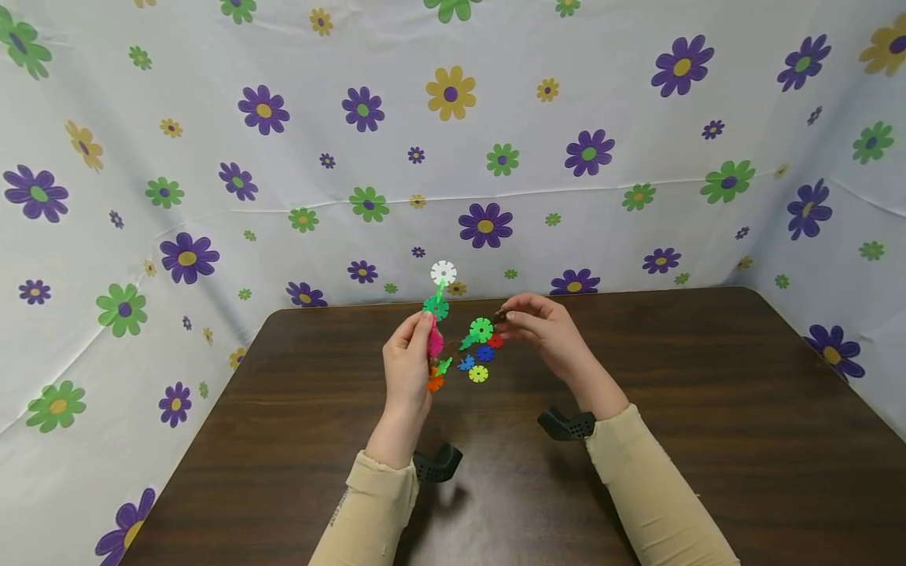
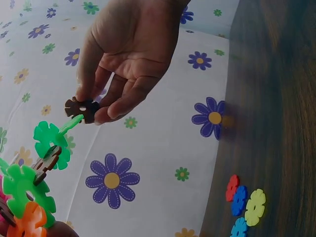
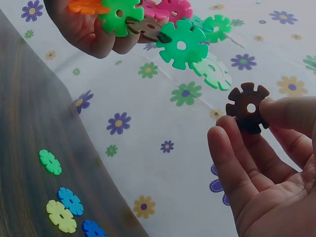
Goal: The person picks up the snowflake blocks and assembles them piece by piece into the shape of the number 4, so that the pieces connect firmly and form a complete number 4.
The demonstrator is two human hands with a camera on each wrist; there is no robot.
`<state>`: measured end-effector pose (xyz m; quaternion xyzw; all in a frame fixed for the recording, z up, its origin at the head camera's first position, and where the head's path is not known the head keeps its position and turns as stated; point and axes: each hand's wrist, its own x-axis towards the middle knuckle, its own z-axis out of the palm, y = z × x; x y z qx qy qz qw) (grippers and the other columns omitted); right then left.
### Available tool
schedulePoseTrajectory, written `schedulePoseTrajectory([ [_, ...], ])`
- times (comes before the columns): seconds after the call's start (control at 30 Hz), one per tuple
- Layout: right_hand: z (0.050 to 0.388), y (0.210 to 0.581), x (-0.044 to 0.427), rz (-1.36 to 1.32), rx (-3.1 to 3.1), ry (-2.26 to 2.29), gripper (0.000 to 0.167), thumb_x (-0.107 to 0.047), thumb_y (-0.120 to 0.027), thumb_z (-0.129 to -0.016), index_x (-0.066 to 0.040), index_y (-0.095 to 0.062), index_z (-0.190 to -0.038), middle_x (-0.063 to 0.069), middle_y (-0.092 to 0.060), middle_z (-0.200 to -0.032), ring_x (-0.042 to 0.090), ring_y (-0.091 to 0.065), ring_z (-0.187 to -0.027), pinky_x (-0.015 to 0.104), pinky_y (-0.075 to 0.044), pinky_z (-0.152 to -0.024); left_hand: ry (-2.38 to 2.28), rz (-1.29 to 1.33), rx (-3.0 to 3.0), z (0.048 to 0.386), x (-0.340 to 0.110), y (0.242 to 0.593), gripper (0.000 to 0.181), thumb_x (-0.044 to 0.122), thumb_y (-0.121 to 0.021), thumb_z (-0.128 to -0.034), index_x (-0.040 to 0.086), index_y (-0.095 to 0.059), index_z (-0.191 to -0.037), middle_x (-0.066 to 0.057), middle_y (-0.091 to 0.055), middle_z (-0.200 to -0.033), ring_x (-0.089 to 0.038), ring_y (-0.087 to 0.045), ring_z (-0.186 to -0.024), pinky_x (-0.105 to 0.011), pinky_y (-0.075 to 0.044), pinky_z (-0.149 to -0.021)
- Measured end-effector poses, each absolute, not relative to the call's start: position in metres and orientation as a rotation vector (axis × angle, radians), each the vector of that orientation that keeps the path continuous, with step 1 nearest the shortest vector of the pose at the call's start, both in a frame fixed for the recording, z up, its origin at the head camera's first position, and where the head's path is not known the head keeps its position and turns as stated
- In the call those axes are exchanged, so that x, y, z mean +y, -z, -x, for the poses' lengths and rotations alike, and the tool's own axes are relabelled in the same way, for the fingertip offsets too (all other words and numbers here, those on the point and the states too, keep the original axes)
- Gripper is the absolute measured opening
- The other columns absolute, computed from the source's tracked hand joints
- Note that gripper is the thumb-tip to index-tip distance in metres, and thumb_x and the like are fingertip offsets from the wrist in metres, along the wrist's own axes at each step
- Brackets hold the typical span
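Near the middle of the head view, my left hand (image 1: 408, 365) grips a linked chain of notched plastic discs by a pink disc (image 1: 435, 343). A white disc (image 1: 443, 266) tops the chain. Lower down are an orange disc (image 2: 27, 222) and a green disc (image 2: 17, 187); one branch of green and brown discs reaches toward my right hand (image 1: 545, 330). Between thumb and fingers, that right hand pinches a brown notched disc (image 3: 239, 102). It lies close to the light green disc (image 3: 220, 80) at the branch's end; whether the two are joined I cannot tell.
Loose discs lie on the dark wooden table (image 1: 318, 440) beneath the hands: yellow (image 1: 474, 377), dark blue (image 1: 481, 357), light blue (image 1: 464, 365) and red (image 1: 499, 343). A flower-patterned white cloth (image 1: 396, 169) hangs behind the table and along both sides.
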<state>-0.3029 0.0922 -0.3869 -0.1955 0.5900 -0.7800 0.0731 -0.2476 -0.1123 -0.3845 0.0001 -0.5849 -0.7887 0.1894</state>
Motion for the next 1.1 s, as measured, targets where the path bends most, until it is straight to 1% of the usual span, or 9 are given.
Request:
schedulePoseTrajectory([
  [0.17,0.302,0.385,0.092,0.638,1.761,2.327,0.014,0.002,-0.055,-0.096,-0.007,-0.066,-0.097,0.008,-0.066,-0.099,0.018,-0.069,-0.089,0.035,-0.054,-0.084,2.222,-0.013,-1.648,0.248,-0.113,0.385,0.026,0.024,-0.06,-0.0976,-0.001,-0.066,-0.094,0.001,-0.052,-0.064,-0.011,-0.04,-0.053,-0.019,-0.033,-0.046],
  [0.3,0.303,0.386,0.092,0.689,1.774,2.299,0.014,0.003,-0.055,-0.096,-0.005,-0.066,-0.099,0.006,-0.067,-0.1,0.018,-0.068,-0.092,0.037,-0.052,-0.088,2.225,-0.027,-1.642,0.248,-0.113,0.384,0.031,0.024,-0.06,-0.0978,-0.006,-0.064,-0.1,0.001,-0.053,-0.064,-0.011,-0.041,-0.052,-0.019,-0.034,-0.046],
  [0.5,0.304,0.386,0.093,0.752,1.803,2.269,0.018,0.003,-0.054,-0.096,-0.008,-0.068,-0.098,0.003,-0.068,-0.102,0.016,-0.067,-0.093,0.034,-0.052,-0.088,2.241,-0.031,-1.622,0.247,-0.112,0.383,0.032,0.023,-0.06,-0.098,-0.009,-0.063,-0.102,0.0,-0.053,-0.065,-0.011,-0.042,-0.053,-0.019,-0.034,-0.046],
  [0.6,0.304,0.388,0.092,0.77,1.782,2.296,0.021,0.002,-0.054,-0.096,-0.01,-0.07,-0.098,0.002,-0.069,-0.104,0.017,-0.067,-0.095,0.033,-0.052,-0.087,2.249,-0.032,-1.613,0.248,-0.112,0.383,0.029,0.023,-0.06,-0.0977,-0.006,-0.065,-0.098,0.0,-0.054,-0.065,-0.01,-0.042,-0.053,-0.019,-0.035,-0.046],
  [0.7,0.303,0.392,0.084,0.717,1.732,2.373,0.02,0.0,-0.054,-0.097,-0.008,-0.071,-0.101,0.003,-0.069,-0.106,0.018,-0.067,-0.095,0.034,-0.053,-0.087,2.243,-0.034,-1.613,0.249,-0.112,0.383,0.025,0.023,-0.06,-0.0977,-0.001,-0.067,-0.095,0.0,-0.053,-0.065,-0.01,-0.042,-0.053,-0.019,-0.035,-0.047],
  [0.8,0.299,0.395,0.072,0.601,1.639,2.49,0.019,-0.002,-0.053,-0.098,-0.002,-0.069,-0.108,0.005,-0.069,-0.108,0.019,-0.068,-0.093,0.035,-0.054,-0.083,2.228,-0.048,-1.611,0.249,-0.112,0.385,0.025,0.023,-0.06,-0.0975,0.0,-0.068,-0.096,0.0,-0.053,-0.065,-0.01,-0.042,-0.054,-0.019,-0.035,-0.048],
  [0.9,0.295,0.398,0.06,0.489,1.521,2.606,0.02,-0.005,-0.052,-0.1,0.0,-0.068,-0.111,0.007,-0.069,-0.109,0.02,-0.067,-0.091,0.034,-0.056,-0.078,2.214,-0.056,-1.618,0.249,-0.112,0.387,0.026,0.024,-0.061,-0.0973,-0.001,-0.068,-0.097,0.001,-0.054,-0.065,-0.01,-0.043,-0.055,-0.02,-0.036,-0.05],
  [0.97,0.292,0.4,0.055,0.431,1.461,2.663,0.02,-0.008,-0.053,-0.1,-0.003,-0.069,-0.11,0.006,-0.07,-0.108,0.019,-0.066,-0.09,0.031,-0.056,-0.074,2.21,-0.058,-1.625,0.249,-0.112,0.387,0.024,0.024,-0.061,-0.0973,0.001,-0.068,-0.096,0.0,-0.054,-0.066,-0.01,-0.043,-0.055,-0.02,-0.037,-0.05],
  [1.1,0.289,0.401,0.05,0.347,1.383,2.727,0.018,-0.011,-0.055,-0.099,-0.009,-0.069,-0.11,0.004,-0.071,-0.107,0.015,-0.065,-0.085,0.025,-0.055,-0.071,2.2,-0.052,-1.635,0.25,-0.11,0.388,0.027,0.025,-0.061,-0.0974,-0.001,-0.068,-0.097,0.0,-0.053,-0.066,-0.01,-0.043,-0.056,-0.02,-0.037,-0.051],
])
